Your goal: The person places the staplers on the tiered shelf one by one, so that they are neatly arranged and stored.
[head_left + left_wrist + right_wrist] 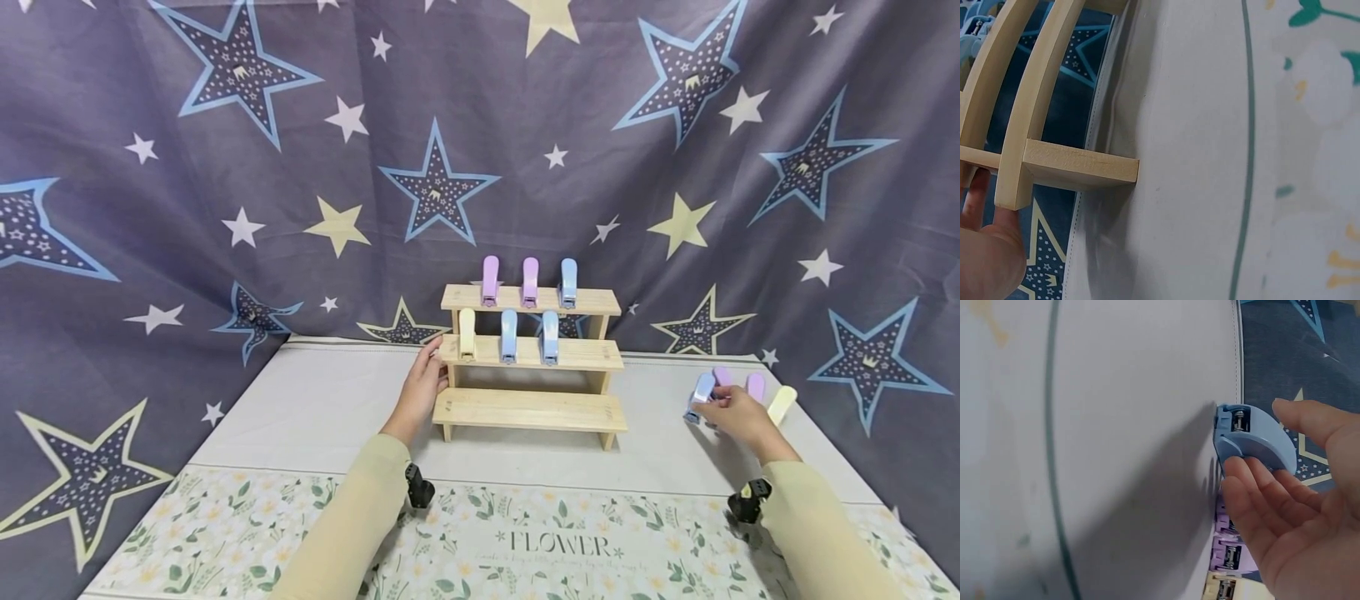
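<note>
My left hand (421,385) holds the left end of a three-step wooden stand (528,410), fingers at the middle board; the stand partly hides them in the left wrist view. On the right, my right hand (742,419) reaches round a small blue hole punch (1263,440). Fingertips meet one side of it, while the thumb lies slightly apart on the other side in the right wrist view. The punch stands on the table at the end of a row with two purple hole punches (1230,555) and a yellow hole punch (782,405).
Two purple punches (530,282) and a blue punch (568,283) stand on the top step. The middle step carries a yellow punch (467,333) and two blue punches (508,336). A flower-print mat (555,508) covers the table's front. A starry curtain (517,100) hangs behind.
</note>
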`<state>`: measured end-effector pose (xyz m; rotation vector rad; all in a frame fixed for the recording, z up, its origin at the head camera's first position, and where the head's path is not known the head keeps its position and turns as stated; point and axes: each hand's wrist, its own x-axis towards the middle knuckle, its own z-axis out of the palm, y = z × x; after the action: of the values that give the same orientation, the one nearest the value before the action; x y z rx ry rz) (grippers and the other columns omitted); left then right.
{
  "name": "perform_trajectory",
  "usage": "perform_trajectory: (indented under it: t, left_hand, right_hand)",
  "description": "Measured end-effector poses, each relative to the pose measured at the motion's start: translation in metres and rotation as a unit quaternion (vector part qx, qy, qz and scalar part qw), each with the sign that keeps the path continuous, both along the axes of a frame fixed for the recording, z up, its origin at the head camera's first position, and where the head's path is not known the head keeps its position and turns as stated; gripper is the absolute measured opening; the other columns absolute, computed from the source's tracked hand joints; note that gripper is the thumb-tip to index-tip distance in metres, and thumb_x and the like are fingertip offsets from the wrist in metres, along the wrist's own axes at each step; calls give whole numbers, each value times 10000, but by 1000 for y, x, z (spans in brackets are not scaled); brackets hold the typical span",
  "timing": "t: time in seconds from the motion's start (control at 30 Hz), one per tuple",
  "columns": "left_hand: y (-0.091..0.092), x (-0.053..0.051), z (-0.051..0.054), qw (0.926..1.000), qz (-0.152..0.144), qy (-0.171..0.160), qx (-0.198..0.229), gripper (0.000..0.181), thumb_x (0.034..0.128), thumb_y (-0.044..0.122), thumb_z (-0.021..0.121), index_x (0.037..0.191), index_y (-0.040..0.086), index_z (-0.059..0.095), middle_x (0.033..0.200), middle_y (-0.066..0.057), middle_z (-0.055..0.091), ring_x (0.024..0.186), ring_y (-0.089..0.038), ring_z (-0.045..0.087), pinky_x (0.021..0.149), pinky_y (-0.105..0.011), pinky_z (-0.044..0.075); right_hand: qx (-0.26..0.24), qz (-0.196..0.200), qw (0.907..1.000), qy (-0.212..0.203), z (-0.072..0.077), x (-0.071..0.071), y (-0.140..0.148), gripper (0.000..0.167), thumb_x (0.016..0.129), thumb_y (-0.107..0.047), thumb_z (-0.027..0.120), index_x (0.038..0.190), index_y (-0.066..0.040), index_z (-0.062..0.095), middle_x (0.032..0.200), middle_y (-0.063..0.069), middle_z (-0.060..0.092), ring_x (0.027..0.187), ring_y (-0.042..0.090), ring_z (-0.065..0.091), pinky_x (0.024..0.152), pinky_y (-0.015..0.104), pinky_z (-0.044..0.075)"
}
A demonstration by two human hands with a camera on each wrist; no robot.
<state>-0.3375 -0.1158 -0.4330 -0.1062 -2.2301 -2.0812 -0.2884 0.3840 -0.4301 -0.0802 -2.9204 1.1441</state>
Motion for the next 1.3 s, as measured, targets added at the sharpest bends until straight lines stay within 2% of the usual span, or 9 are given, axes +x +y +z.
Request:
perform_trajectory:
  t: [0.13,0.33,0.57,0.87,0.97,1.13,1.3]
  left_hand:
    - [0,0,0,10000,3,9,-24,467,1110,337,296,1568,250,325,1524,-145,408,1346,-335,457,1130,-473,388]
    - [0,1,0,10000,20,6,-53,463,1110,327,302,1565,245,330,1517,-145,419,1342,-332,462,1126,-468,394]
    - [-1,1,1,10000,1,46,-43,478,1112,310,290,1578,205,311,1526,-162,400,1343,-349,458,1131,-483,384]
    - [0,0,0,10000,21,22,-84,470,1110,318,300,1569,221,331,1505,-151,426,1325,-332,476,1114,-447,412]
    - [0,0,-1,10000,-24,67,-61,480,1111,302,298,1578,190,314,1507,-165,421,1329,-343,471,1115,-459,409]
    - [-1,0,-1,10000,-4,48,-28,467,1111,306,301,1570,220,328,1506,-155,425,1326,-337,476,1115,-455,410]
    - [-1,0,-2,10000,15,41,-41,463,1110,322,298,1564,241,337,1503,-154,429,1324,-335,480,1110,-451,416]
  right_hand:
    - [-145,-63,9998,-98,-2,-4,-2,694,975,-276,640,1332,250,363,965,168,648,814,226,622,651,261,522]
    - [-490,-214,9982,-288,-6,-10,-2,692,971,-244,639,1339,246,315,1005,211,614,742,171,618,632,279,561]
    - [-755,-365,9957,-384,-7,-13,-4,693,960,-244,645,1348,224,310,1077,233,567,763,151,608,637,280,586]
    - [-835,-393,9946,-468,-5,-11,-7,592,948,-214,654,1263,198,368,899,104,592,682,122,609,613,257,584]
    - [-849,-389,9945,-485,-5,-11,-7,590,943,-215,656,1259,190,366,898,98,589,686,120,610,617,257,585]
    - [-889,-321,9945,-453,-5,-10,-10,588,935,-205,665,1255,188,369,903,93,586,705,119,602,624,261,593]
    - [-881,-227,9953,-320,-5,-9,-14,461,930,-189,666,1154,131,423,865,48,574,705,122,605,624,268,597]
